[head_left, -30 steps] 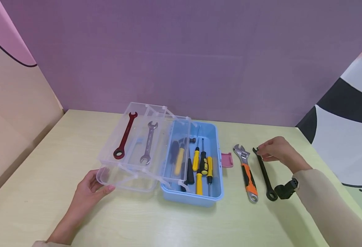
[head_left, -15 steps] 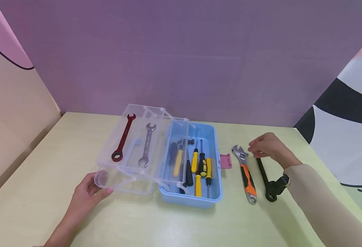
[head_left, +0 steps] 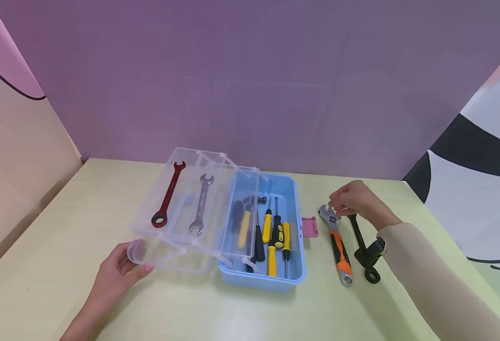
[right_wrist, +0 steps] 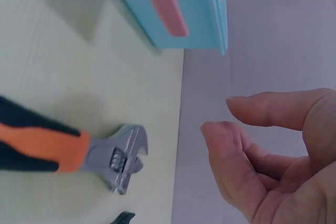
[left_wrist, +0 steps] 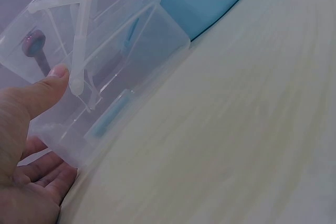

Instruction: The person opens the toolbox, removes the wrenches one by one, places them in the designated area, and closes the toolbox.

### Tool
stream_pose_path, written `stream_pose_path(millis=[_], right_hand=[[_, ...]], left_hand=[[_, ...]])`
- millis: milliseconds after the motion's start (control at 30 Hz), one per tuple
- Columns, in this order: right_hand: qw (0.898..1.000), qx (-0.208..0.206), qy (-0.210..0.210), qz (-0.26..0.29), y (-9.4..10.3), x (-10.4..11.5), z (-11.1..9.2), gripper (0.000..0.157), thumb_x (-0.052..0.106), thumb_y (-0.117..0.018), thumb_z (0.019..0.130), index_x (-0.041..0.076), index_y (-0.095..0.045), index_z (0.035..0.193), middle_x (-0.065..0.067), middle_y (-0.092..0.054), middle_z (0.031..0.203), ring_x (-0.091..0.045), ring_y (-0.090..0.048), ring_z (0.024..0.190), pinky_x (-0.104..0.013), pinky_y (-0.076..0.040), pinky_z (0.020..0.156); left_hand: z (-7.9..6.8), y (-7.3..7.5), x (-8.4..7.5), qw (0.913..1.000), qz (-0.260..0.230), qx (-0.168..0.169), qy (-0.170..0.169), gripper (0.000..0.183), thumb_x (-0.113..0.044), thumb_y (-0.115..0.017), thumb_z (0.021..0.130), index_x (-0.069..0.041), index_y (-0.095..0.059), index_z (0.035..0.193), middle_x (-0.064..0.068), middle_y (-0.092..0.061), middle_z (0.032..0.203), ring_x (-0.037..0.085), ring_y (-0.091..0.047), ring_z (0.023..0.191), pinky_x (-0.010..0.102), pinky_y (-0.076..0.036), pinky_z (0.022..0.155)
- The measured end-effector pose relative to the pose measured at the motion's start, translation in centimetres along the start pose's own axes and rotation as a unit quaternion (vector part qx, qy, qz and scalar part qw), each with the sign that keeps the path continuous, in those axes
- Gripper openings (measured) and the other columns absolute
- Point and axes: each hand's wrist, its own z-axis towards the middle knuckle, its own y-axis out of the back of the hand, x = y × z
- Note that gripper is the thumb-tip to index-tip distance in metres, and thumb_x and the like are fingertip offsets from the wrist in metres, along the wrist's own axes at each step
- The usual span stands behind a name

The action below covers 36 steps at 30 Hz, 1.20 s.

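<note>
My left hand (head_left: 115,272) holds the near left corner of the toolbox's clear lid (head_left: 173,260); in the left wrist view its thumb (left_wrist: 52,87) lies against the plastic and the fingers curve round the outside. A dark red combination wrench (head_left: 167,196) and a silver open-end wrench (head_left: 201,203) lie on the clear tray above the lid. My right hand (head_left: 361,203) is just over the head of an adjustable wrench (head_left: 338,246) with an orange and black handle. Its thumb and index fingertip are apart, with nothing between them. Right of that lies a black wrench (head_left: 358,231), partly hidden by the wrist camera.
The blue toolbox (head_left: 260,283) stands in the middle of the table, its pink latch (head_left: 309,227) folded out to the right. Inside are several yellow and black screwdrivers (head_left: 278,233) and a hammer (head_left: 245,225). A purple wall (head_left: 250,94) rises behind the table.
My right hand has moved left from the black wrench's upper end to over the adjustable wrench's head. The left hand keeps its place at the lid's corner.
</note>
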Motion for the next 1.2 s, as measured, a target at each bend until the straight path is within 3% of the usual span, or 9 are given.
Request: stream_pose_path(millis=[67, 100, 233, 300, 333, 633, 933, 1200], right_hand=[[1.0, -0.001, 0.005, 0.001, -0.2, 0.3, 0.0, 0.034, 0.009, -0.062, 0.09, -0.014, -0.053, 0.114, -0.01, -0.062, 0.09, -0.013, -0.058, 0.072, -0.027, -0.059, 0.073], [1.0, -0.001, 0.008, 0.001, -0.3, 0.5, 0.0, 0.035, 0.009, -0.062, 0.09, -0.014, -0.053, 0.114, -0.011, -0.062, 0.09, -0.013, -0.058, 0.072, -0.027, -0.059, 0.073], [1.0, -0.001, 0.019, 0.0, -0.7, 1.4, -0.3, 0.035, 0.01, -0.062, 0.09, -0.014, -0.054, 0.115, -0.012, -0.064, 0.093, -0.014, -0.061, 0.075, -0.028, -0.059, 0.075], [1.0, -0.001, 0.022, -0.006, -1.0, 1.9, -0.3, 0.036, 0.011, -0.062, 0.09, -0.014, -0.055, 0.115, -0.014, -0.065, 0.097, -0.015, -0.062, 0.077, -0.029, -0.059, 0.076], [1.0, -0.001, 0.023, -0.007, -1.2, 2.2, -0.3, 0.036, 0.012, -0.062, 0.09, -0.013, -0.055, 0.115, -0.017, -0.065, 0.1, -0.016, -0.062, 0.079, -0.03, -0.059, 0.077], [1.0, -0.005, 0.028, -0.003, -2.0, 3.9, -0.2, 0.034, 0.012, -0.063, 0.09, -0.011, -0.057, 0.114, -0.015, -0.065, 0.097, -0.017, -0.062, 0.077, -0.031, -0.059, 0.076], [1.0, -0.002, 0.03, -0.005, -3.1, 6.0, -0.5, 0.037, 0.018, -0.061, 0.092, -0.008, -0.056, 0.119, -0.025, -0.06, 0.121, -0.016, -0.067, 0.082, -0.031, -0.057, 0.082], [0.999, 0.014, 0.048, -0.003, -4.2, 8.1, -0.4, 0.038, 0.018, -0.059, 0.093, -0.007, -0.055, 0.122, -0.025, -0.06, 0.121, -0.031, -0.066, 0.101, -0.032, -0.057, 0.084]], left_hand=[[0.0, 0.1, 0.1, 1.0, -0.008, 0.004, 0.001, 0.051, 0.0, -0.069, 0.084, 0.008, -0.043, 0.127, 0.008, -0.058, 0.124, -0.016, -0.052, 0.099, 0.005, -0.048, 0.08], [-0.1, 0.1, 0.1, 0.9999, -0.01, 0.005, 0.004, 0.051, -0.001, -0.069, 0.084, 0.008, -0.043, 0.127, 0.008, -0.058, 0.124, -0.016, -0.052, 0.099, 0.006, -0.049, 0.08], [-0.1, 0.1, 0.2, 0.9999, -0.007, 0.01, 0.009, 0.051, -0.002, -0.069, 0.085, 0.007, -0.042, 0.128, 0.011, -0.057, 0.126, -0.016, -0.052, 0.099, 0.005, -0.048, 0.08], [-0.2, 0.2, 0.2, 0.9998, 0.0, 0.011, 0.015, 0.052, -0.004, -0.069, 0.086, 0.007, -0.042, 0.129, 0.027, -0.049, 0.132, -0.017, -0.051, 0.1, 0.005, -0.048, 0.08], [-0.2, 0.2, 0.1, 0.9998, 0.001, 0.012, 0.017, 0.052, -0.004, -0.069, 0.086, 0.007, -0.041, 0.129, 0.029, -0.048, 0.132, -0.017, -0.05, 0.1, 0.005, -0.048, 0.08], [-0.2, 0.3, -0.1, 0.9996, -0.003, 0.018, 0.022, 0.052, -0.004, -0.068, 0.086, 0.007, -0.041, 0.129, 0.03, -0.047, 0.134, -0.018, -0.049, 0.1, 0.005, -0.048, 0.08], [-0.2, 0.1, -0.1, 0.9995, 0.0, 0.018, 0.024, 0.055, -0.006, -0.069, 0.086, 0.006, -0.04, 0.131, 0.029, -0.047, 0.134, -0.019, -0.048, 0.1, 0.005, -0.047, 0.081], [-0.2, 0.1, -0.3, 0.9999, -0.002, 0.011, 0.011, 0.053, -0.003, -0.07, 0.085, 0.008, -0.042, 0.129, 0.029, -0.048, 0.132, -0.017, -0.049, 0.099, 0.006, -0.049, 0.079]])
